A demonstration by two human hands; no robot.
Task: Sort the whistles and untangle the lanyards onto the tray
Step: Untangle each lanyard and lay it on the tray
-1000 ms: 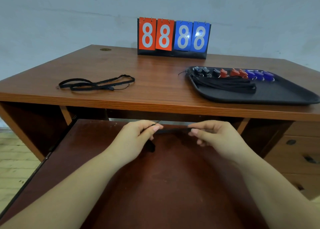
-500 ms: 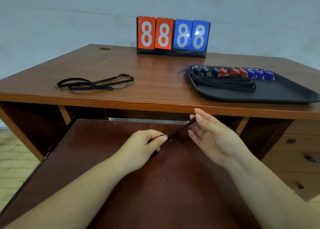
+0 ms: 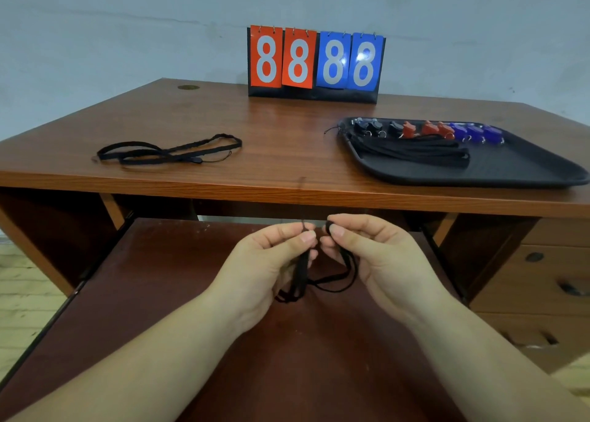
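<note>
Both hands sit close together over the pull-out shelf (image 3: 191, 294) below the desk (image 3: 255, 153), thumbs nearly meeting, and they share one black lanyard (image 3: 301, 278). The left hand (image 3: 268, 262) has its thumb and forefinger pressed together on the cord near its top end, the other fingers curled loosely beneath; a short bit of cord sticks up above the pinch, and several strands hang straight down from it in a bunch against the palm. The right hand (image 3: 376, 255) pinches another part of the same cord between thumb and forefinger, with the remaining fingers bent inward, palm turned toward the left; from this grip a loop sags down and sweeps back to join the hanging bunch. Whether the lowest strands touch the shelf cannot be told. On the desk's left part lies a second lanyard (image 3: 169, 151), loosely looped and flat on the wood, well apart from the hands. On the right part stands a black tray (image 3: 526, 172): along its far edge runs a row of whistles (image 3: 427, 129), black ones at the left, red in the middle, blue at the right, and just in front of them lies a bundle of straightened lanyards (image 3: 412, 153) set lengthwise. At the back of the desk, against the wall, stands a scoreboard (image 3: 316, 64) showing 88 in red and 88 in blue.
</note>
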